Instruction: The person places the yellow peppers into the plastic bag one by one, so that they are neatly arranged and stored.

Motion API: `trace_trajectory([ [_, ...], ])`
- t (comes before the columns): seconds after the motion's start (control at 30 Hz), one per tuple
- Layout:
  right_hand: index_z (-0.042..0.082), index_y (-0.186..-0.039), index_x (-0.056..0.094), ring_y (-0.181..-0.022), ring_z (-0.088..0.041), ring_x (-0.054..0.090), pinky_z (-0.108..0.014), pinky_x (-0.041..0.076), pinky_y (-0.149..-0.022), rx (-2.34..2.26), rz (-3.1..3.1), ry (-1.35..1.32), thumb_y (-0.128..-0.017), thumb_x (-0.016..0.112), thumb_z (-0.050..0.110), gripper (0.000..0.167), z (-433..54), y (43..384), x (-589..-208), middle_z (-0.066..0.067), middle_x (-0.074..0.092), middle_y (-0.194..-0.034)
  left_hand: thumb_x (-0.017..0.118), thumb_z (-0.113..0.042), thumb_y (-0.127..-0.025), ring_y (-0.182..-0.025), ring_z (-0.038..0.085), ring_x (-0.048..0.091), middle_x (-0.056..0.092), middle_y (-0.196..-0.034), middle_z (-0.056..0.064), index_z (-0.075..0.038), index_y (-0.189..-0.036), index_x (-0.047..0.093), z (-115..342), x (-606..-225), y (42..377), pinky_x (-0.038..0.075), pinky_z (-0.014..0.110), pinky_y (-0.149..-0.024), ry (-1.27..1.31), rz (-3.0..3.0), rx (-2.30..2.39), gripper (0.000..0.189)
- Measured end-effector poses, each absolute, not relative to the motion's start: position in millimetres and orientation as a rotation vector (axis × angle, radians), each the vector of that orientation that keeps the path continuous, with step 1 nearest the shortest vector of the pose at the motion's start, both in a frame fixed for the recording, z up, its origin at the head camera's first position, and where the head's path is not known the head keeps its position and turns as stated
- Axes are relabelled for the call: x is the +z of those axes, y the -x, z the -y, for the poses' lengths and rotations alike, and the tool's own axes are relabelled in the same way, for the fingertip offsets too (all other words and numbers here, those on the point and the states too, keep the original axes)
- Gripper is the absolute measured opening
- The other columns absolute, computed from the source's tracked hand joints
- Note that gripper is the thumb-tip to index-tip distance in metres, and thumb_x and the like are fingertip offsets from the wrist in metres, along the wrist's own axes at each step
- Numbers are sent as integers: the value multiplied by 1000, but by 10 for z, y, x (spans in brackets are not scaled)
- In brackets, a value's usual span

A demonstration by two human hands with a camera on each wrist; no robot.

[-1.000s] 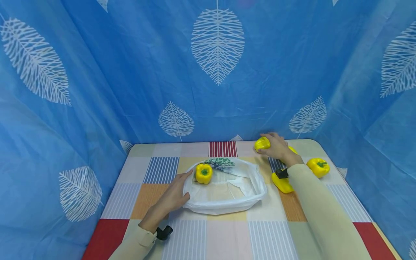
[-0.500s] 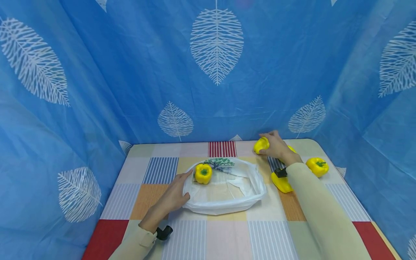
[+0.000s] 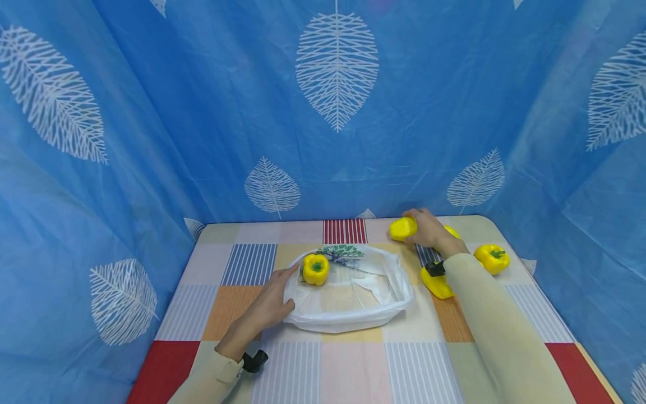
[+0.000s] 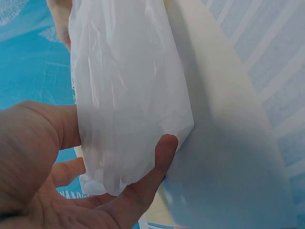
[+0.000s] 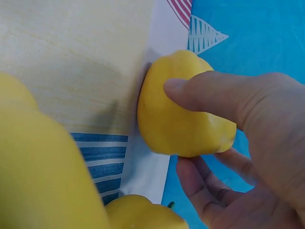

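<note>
A white plastic bag (image 3: 343, 320) with a green tree print stands with its mouth spread wide at the middle of the table. Inside its left end sits one yellow bell pepper (image 3: 315, 269), stem up. My left hand (image 3: 270, 300) holds the bag's left side; in the left wrist view its fingers lie around the white plastic (image 4: 128, 95), some tips hidden behind it. Near the far edge my right hand (image 3: 429, 231) grips another yellow bell pepper (image 3: 402, 229). The right wrist view shows the thumb on one side of this pepper (image 5: 164, 119) and fingers underneath.
Beside the right forearm lie more yellow bell peppers: one on its side (image 3: 438, 285), one with its stem showing (image 3: 492, 259), and one mostly hidden behind the hand (image 3: 451, 231). A patchwork tablecloth (image 3: 353, 370) covers the table. Blue leaf-print curtains (image 3: 212, 112) surround it.
The pepper in my right hand has turned and shifted slightly left and toward me, with the hand dipping a little. My left hand and the bag look the same.
</note>
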State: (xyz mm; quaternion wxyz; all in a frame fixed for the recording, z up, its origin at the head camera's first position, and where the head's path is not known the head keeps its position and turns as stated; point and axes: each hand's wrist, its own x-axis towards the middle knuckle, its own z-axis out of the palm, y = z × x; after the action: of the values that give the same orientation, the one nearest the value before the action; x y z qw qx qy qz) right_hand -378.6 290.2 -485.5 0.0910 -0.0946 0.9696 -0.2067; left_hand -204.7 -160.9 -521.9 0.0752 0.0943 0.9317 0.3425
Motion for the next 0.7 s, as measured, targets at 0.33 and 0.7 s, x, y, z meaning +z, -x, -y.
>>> trace_trajectory([
  [0.33, -2, -169, 50, -152, -56, 52, -77, 44, -134, -597, -2880, 255, -104, 85, 16, 76, -2887, 3748, -4862, -38, 50, -167, 79, 6, -97, -154, 48, 62, 49, -176, 29, -11, -180, 43, 1604, -5247, 2061, 55, 70, -127, -241, -2793, 1016, 93],
  [0.7, -1, -169, 50, -147, -55, 56, -76, 48, -131, -593, -2888, 207, -106, 85, 21, 75, -2854, 3697, -4851, -38, 51, -165, 79, 4, -97, -152, 48, 63, 49, -176, 30, -11, -180, 44, 1604, -5215, 2047, 56, 70, -126, -230, -2799, 996, 91],
])
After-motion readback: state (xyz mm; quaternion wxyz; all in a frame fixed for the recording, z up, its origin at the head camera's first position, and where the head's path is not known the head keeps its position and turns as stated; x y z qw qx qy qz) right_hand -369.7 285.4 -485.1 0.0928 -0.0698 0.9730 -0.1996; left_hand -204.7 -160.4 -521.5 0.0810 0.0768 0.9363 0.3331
